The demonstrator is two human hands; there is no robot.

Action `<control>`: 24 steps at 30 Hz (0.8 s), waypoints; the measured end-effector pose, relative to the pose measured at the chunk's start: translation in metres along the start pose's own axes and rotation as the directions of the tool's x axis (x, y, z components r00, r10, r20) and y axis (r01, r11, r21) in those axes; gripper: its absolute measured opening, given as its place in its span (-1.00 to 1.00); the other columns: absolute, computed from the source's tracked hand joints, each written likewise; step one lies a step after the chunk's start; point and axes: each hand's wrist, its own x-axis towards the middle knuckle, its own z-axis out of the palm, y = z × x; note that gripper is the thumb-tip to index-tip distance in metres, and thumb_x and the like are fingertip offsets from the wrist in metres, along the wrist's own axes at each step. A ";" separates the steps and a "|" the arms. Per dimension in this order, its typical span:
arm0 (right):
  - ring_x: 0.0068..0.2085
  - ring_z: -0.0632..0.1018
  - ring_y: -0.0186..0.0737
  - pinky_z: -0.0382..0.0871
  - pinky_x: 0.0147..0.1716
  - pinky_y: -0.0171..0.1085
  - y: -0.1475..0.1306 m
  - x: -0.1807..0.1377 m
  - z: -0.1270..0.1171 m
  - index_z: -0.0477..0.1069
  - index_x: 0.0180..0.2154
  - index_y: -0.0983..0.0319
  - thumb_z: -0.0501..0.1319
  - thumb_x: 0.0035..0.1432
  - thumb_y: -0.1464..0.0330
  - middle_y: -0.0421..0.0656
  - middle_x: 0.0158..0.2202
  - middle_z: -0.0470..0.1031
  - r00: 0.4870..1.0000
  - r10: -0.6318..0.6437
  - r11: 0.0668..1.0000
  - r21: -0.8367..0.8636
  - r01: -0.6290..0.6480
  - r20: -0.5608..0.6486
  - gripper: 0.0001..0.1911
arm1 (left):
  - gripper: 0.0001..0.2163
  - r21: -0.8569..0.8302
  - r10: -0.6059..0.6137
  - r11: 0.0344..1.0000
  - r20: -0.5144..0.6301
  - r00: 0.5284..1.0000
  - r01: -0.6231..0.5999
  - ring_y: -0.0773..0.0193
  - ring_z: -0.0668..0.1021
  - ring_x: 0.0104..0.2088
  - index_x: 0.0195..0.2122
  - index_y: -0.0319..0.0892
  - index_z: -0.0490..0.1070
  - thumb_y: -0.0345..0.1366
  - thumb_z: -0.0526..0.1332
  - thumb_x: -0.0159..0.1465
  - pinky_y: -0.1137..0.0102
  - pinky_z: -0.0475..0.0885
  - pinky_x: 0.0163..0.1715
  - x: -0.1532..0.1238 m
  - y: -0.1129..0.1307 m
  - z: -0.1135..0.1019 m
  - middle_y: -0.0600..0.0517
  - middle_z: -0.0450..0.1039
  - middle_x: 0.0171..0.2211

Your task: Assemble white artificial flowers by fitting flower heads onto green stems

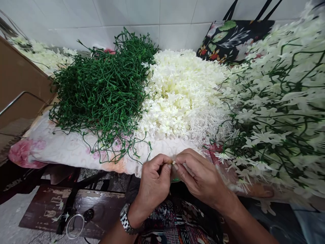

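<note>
My left hand (155, 179), with a metal watch (125, 218) on its wrist, pinches thumb and forefinger together at the table's near edge. Opposite it, my right hand (200, 172) is closed in a pinch too. The fingertips meet around a small pale flower piece (173, 162), mostly hidden by them. Just beyond my hands lie a heap of white artificial blossoms (175, 91) and a pile of thin white stamen-like strands (209, 123). A tangled mound of green plastic stems (101, 91) is to the left.
White flowers on green stems (284, 128) crowd the right side. A black floral bag (233, 40) leans on the tiled wall (142, 13). At far left stands a brown cardboard box (22, 74). A floral cloth (63, 149) covers the table; below is a dark wooden board (101, 206).
</note>
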 end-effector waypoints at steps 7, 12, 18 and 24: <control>-0.30 0.45 -0.26 0.37 -0.33 -0.28 -0.006 -0.004 -0.024 0.34 -0.18 0.25 0.16 0.16 0.46 -0.12 -0.33 0.43 0.999 0.014 0.998 -0.060 -0.016 -0.036 -0.85 | -0.87 -0.171 -0.083 0.981 0.071 0.994 0.094 0.41 0.38 -0.62 -0.56 -0.24 0.38 -0.35 0.15 0.09 0.55 0.30 -0.59 0.000 0.007 -0.007 0.09 0.36 -0.66; -0.37 0.44 -0.27 0.35 -0.40 -0.29 -0.006 -0.002 -0.017 0.37 -0.28 0.24 0.10 0.16 0.55 -0.14 -0.42 0.42 0.997 -0.064 0.994 -0.095 0.060 -0.038 -0.86 | -0.89 -0.132 -0.055 0.989 0.059 0.997 0.063 0.40 0.38 -0.63 -0.55 -0.24 0.39 -0.36 0.16 0.08 0.54 0.30 -0.60 -0.002 0.006 -0.004 0.09 0.36 -0.66; -0.41 0.42 -0.25 0.33 -0.44 -0.28 -0.003 -0.002 -0.006 0.31 -0.30 0.23 0.13 0.15 0.54 -0.16 -0.48 0.40 0.984 -0.119 0.983 -0.158 0.098 -0.135 -0.89 | -0.89 -0.098 -0.031 0.995 0.025 0.999 0.033 0.41 0.36 -0.63 -0.55 -0.23 0.37 -0.37 0.14 0.09 0.55 0.29 -0.61 -0.002 0.005 -0.003 0.12 0.31 -0.66; -0.41 0.41 -0.29 0.32 -0.43 -0.31 -0.003 -0.002 -0.006 0.30 -0.36 0.24 0.09 0.18 0.57 -0.17 -0.49 0.39 0.995 -0.060 0.994 -0.097 0.052 -0.078 -0.86 | -0.89 -0.051 0.011 0.999 0.004 1.000 -0.011 0.42 0.32 -0.62 -0.55 -0.22 0.37 -0.40 0.12 0.10 0.55 0.26 -0.61 -0.001 0.003 -0.001 0.13 0.29 -0.66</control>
